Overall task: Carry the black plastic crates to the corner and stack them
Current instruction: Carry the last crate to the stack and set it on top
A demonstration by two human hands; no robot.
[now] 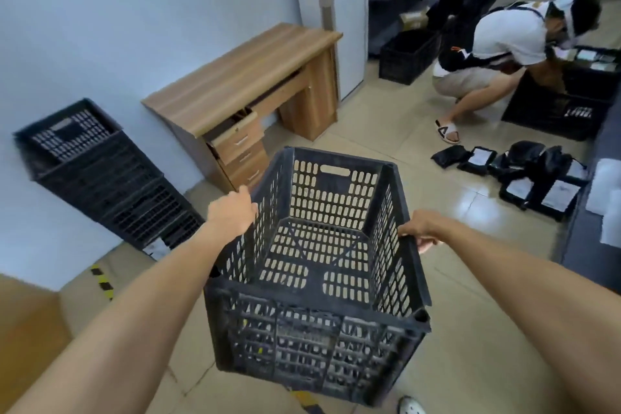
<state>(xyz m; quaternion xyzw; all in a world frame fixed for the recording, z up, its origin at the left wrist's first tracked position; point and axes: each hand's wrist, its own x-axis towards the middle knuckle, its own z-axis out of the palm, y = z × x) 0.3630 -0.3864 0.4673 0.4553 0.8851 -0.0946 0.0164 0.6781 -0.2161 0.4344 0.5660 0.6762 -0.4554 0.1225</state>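
I hold an empty black perforated plastic crate in the air in front of me, above the tiled floor. My left hand grips its left rim and my right hand grips its right rim. A stack of several nested black crates leans against the pale wall at the left, beside a wooden desk. The held crate is to the right of that stack and apart from it.
A wooden desk with drawers stands against the wall ahead. A crouching person at the right works over another black crate; one more crate sits by shelving. Black packets lie on the floor. A cardboard box is at the lower left.
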